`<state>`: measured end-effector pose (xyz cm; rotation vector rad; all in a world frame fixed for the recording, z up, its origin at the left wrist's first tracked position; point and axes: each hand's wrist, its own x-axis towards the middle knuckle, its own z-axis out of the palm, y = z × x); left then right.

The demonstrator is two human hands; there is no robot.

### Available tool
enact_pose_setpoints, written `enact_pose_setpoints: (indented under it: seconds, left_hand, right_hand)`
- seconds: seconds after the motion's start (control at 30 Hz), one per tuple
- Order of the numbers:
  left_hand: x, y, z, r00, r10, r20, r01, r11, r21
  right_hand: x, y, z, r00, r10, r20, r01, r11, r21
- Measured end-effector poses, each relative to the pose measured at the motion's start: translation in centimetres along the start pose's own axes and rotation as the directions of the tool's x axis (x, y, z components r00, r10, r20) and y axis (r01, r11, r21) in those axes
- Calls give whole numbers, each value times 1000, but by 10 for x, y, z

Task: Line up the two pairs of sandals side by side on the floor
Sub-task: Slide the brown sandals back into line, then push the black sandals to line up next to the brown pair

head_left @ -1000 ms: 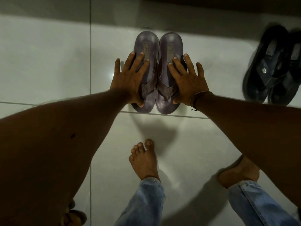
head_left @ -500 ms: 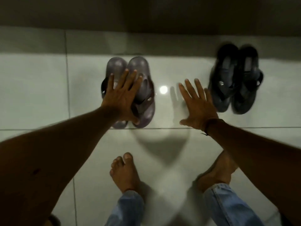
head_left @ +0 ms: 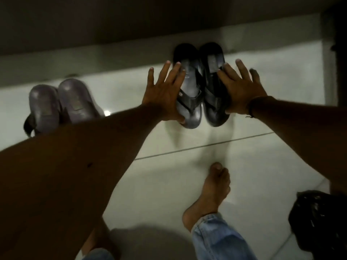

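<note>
A black pair of sandals [head_left: 201, 87] lies side by side on the white tiled floor, heels toward the wall. My left hand [head_left: 163, 94] rests flat with fingers spread against the left black sandal's outer side. My right hand [head_left: 242, 89], fingers also spread, lies against the right black sandal. A brown-purple pair of sandals [head_left: 63, 104] lies further left on the floor, its toe ends hidden behind my left forearm. Neither hand grips anything.
A dark wall base [head_left: 112, 30] runs along the far edge of the floor. A dark vertical edge [head_left: 334, 53] stands at the far right. A black crinkled bag [head_left: 319, 222] sits at the lower right. My bare foot [head_left: 208, 194] stands on the tiles [head_left: 262, 156].
Both hands have left the brown-purple pair and moved right to the black pair. The view has swung right, so the brown-purple pair now lies at the left.
</note>
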<state>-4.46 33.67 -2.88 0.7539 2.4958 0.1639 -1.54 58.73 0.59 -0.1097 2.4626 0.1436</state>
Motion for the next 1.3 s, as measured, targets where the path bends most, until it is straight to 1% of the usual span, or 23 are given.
enact_pose_setpoints:
  seconds: [0.13,0.2,0.27,0.43,0.87,1.1,1.27,1.3]
  left_hand:
    - [27,21,12,998,-37,51,35,999,24]
    - [27,27,19,996,-70,56,70,998,-1]
    - [21,30,27,996,-88,29,89,995,-36]
    - [3,35,37,995,-90,49,93,993,-66]
    - [-16,45,54,996,-79,41,84,989,-121]
    - [-21,49,59,995,-94,41,97,989,-110]
    - [-23,48,57,997,-67,43,71,991,-110]
    - [-24,49,54,998,-62,25,65,993,-95]
  right_hand:
    - [23,6,3,997,-78,13,78,996,-40]
    - [24,2,11,996,-84,5,84,996,-3]
    - [21,-1,19,997,-77,-14,78,996,33]
    - [9,-3,32,993,-113,-21,114,993,40]
    - [-8,-5,53,990,-131,-47,133,990,44]
    - [-11,-5,56,990,-132,-49,133,991,27]
    - [-13,-5,55,990,-135,-39,137,989,62]
    - [-13,-4,53,991,-128,-40,130,990,57]
